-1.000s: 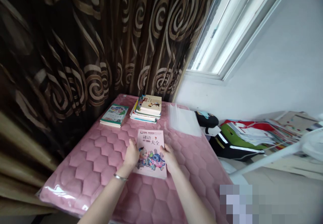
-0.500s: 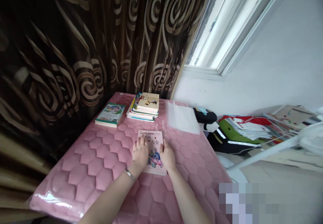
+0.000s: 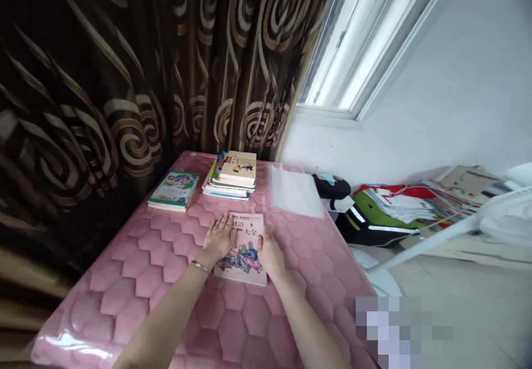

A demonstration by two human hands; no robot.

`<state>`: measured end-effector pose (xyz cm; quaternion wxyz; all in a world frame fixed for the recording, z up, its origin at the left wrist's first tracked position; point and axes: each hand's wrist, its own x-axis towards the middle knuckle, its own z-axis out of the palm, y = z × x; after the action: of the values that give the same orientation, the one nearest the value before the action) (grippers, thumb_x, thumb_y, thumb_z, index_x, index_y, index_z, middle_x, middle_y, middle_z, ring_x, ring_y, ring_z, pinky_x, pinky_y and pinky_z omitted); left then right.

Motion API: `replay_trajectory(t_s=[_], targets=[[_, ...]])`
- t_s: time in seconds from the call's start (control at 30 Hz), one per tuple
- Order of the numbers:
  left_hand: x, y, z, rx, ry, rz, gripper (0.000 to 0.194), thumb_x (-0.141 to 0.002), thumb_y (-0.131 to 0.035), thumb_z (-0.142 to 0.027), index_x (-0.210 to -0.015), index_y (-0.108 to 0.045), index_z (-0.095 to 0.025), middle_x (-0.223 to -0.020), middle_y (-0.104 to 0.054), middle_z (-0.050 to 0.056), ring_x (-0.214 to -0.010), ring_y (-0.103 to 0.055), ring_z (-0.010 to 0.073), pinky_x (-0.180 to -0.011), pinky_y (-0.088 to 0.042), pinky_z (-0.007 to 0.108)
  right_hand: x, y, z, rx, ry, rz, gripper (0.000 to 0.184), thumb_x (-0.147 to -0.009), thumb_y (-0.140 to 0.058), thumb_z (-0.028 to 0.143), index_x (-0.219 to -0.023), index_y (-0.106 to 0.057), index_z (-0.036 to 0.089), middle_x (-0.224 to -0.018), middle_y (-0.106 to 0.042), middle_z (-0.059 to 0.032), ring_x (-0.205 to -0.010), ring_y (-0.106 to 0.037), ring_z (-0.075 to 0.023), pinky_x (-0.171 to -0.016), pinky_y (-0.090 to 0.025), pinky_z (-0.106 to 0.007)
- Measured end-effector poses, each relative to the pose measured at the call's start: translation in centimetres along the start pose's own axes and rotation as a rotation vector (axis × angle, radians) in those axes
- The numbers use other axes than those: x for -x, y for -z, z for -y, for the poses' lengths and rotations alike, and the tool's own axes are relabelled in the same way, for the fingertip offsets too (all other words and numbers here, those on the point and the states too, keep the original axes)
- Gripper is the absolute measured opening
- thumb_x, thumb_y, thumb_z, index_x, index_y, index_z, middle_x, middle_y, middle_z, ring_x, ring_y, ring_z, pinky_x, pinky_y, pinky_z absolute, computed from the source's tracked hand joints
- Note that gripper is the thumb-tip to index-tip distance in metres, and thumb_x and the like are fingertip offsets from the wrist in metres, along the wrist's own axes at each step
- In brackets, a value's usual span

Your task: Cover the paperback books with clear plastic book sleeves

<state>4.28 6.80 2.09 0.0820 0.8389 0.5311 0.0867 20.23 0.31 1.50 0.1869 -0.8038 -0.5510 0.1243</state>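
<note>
- Head view: your left hand lies palm down, fingers spread, pressed flat on the cover's left side; nothing is pinched.
- Your right hand rests open, its fingers against the book's right edge.
- The paperback book lies flat between your hands, its long axis running away from you, the title end pointing away and a cartoon picture nearest you.
- It rests on a pink quilted mattress.
- Farther off: a green-covered book at left, a stack of books behind, and a clear plastic sheet at right.
</note>
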Motion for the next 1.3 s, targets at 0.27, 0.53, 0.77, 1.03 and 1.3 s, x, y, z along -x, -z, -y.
replay_trajectory(t_s=[0.27, 0.53, 0.77, 1.03, 1.3], targets=[[0.3, -0.8, -0.1, -0.01, 0.031, -0.042, 0.058, -0.098, -0.026, -0.037, -0.153, -0.027, -0.019, -0.161, -0.022, 0.006, -0.146, -0.028, 0.0233, -0.121, -0.019, 0.043, -0.4, 1.0, 1.8, 0.203, 0.115, -0.079, 0.055, -0.091, -0.04, 0.02, -0.145, -0.041, 0.007, -0.141, -0.047, -0.0222, -0.128, -0.047, -0.0331, -0.101, -0.041, -0.04], [0.3, -0.8, 0.4, -0.04, -0.001, -0.029, 0.058, -0.096, -0.03, -0.03, -0.152, -0.029, -0.017, -0.161, -0.024, 0.007, -0.146, -0.027, 0.0224, -0.12, -0.021, 0.041, -2.6, -1.3, 5.0, 0.174, 0.45, 0.13, 0.056, -0.101, -0.023, 0.039, -0.15, -0.035, 0.014, -0.158, -0.03, -0.0093, -0.148, -0.019, -0.0218, -0.119, -0.012, -0.044], [0.3, -0.9, 0.3, -0.012, 0.021, -0.048, 0.059, -0.098, -0.027, -0.038, -0.153, -0.027, -0.018, -0.16, -0.025, 0.006, -0.145, -0.03, 0.0231, -0.12, -0.02, 0.042, -2.8, -0.6, 1.9, 0.198, 0.12, 0.128, 0.061, -0.1, -0.02, 0.037, -0.153, -0.021, 0.008, -0.161, -0.012, -0.0116, -0.15, -0.01, -0.023, -0.119, -0.007, -0.047], [0.8, -0.5, -0.6, -0.025, 0.003, -0.11, 0.056, -0.098, -0.027, -0.036, -0.151, -0.033, -0.018, -0.159, -0.027, 0.005, -0.147, -0.025, 0.0244, -0.121, -0.016, 0.047, -2.5, -0.9, 0.8, 0.169, 0.124, 0.104, 0.059, -0.099, -0.023, 0.033, -0.154, -0.021, 0.011, -0.162, -0.013, -0.0101, -0.15, -0.009, -0.0223, -0.119, -0.007, -0.044], [6.7, -0.6, -0.5, -0.049, -0.16, -0.028, 0.058, -0.098, -0.031, -0.04, -0.153, -0.025, -0.024, -0.161, -0.021, 0.004, -0.149, -0.019, 0.0215, -0.121, -0.014, 0.048, -2.4, -0.8, 1.0, 0.163, 0.118, 0.1, 0.059, -0.099, -0.021, 0.032, -0.154, -0.02, 0.008, -0.162, -0.011, -0.0082, -0.15, -0.008, -0.0216, -0.12, -0.006, -0.042]])
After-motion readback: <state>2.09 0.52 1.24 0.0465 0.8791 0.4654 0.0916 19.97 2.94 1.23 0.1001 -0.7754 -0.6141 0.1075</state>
